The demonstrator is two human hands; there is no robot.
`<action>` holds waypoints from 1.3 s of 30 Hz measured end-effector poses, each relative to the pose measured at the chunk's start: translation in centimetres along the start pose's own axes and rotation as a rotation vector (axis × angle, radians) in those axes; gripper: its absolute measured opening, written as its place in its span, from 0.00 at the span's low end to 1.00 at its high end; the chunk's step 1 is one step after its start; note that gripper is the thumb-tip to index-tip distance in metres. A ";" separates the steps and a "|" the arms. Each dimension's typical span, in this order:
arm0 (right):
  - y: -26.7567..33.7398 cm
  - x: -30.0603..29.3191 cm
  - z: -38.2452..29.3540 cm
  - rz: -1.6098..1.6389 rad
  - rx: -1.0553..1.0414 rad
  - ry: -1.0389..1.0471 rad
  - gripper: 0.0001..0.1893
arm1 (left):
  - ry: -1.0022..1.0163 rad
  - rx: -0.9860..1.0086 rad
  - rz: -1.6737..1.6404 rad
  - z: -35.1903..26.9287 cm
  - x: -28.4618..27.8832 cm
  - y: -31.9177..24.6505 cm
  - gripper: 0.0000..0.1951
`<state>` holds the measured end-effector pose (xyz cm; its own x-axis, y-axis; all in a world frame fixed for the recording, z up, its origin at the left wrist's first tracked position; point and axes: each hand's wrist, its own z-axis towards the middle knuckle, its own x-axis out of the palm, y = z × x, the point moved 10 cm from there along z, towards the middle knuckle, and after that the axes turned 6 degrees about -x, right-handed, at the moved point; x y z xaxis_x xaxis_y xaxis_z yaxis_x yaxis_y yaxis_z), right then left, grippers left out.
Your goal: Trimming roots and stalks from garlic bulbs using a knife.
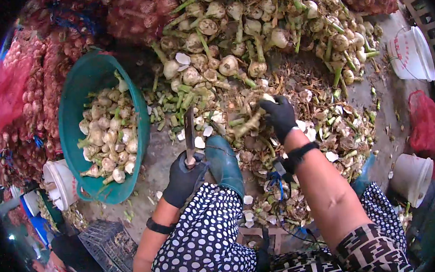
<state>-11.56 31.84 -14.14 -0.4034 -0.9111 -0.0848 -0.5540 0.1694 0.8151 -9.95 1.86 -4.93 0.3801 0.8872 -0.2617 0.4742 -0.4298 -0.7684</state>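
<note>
My left hand (184, 177), in a black glove, grips the handle of a knife (189, 132) above my left knee. Its blade points away from me, over the floor beside my green rubber boot (221, 158). My right hand (280, 115), also gloved in black, has its fingers around a pale garlic bulb (268, 98), mostly hidden by the glove. A thick stalk (249, 125) runs left from beside those fingers. Beyond both hands lies a large heap of garlic bulbs with stalks (229, 65). Peeled skins and stem pieces (328, 135) cover the floor around my right hand.
A green plastic tub (67, 121) with trimmed garlic bulbs (106, 137) stands at left. Red mesh sacks of garlic (41, 92) line the left and back. White buckets (412, 53) stand at right. A black crate (107, 240) and another person (72, 262) are at lower left.
</note>
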 end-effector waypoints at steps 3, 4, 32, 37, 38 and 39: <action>3.9 2.0 -3.9 0.443 -0.220 0.423 0.33 | 0.038 0.110 0.106 -0.3 0.6 -2.0 0.12; 4.3 2.5 -4.8 0.527 -0.197 0.482 0.33 | 0.044 0.195 0.161 -0.3 0.9 -3.1 0.12; 13.4 5.1 -16.3 -0.208 -0.735 0.528 0.32 | -0.141 0.321 0.860 1.5 -1.0 -0.3 0.17; 13.0 3.4 -12.6 -0.215 -0.612 0.350 0.30 | 0.067 0.095 0.181 2.0 0.7 -2.2 0.17; 12.0 3.3 -11.9 -0.095 -0.451 0.413 0.28 | 0.093 0.073 0.022 1.2 1.1 -2.8 0.15; 12.1 3.3 -12.0 -0.027 -0.404 0.407 0.25 | 0.120 0.046 -0.133 0.7 1.4 -3.1 0.13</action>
<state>-10.89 26.42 2.31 -0.0354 -0.9979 0.0538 -0.2059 0.0600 0.9767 -11.40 4.53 -3.34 0.4095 0.9082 -0.0865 0.4910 -0.2994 -0.8181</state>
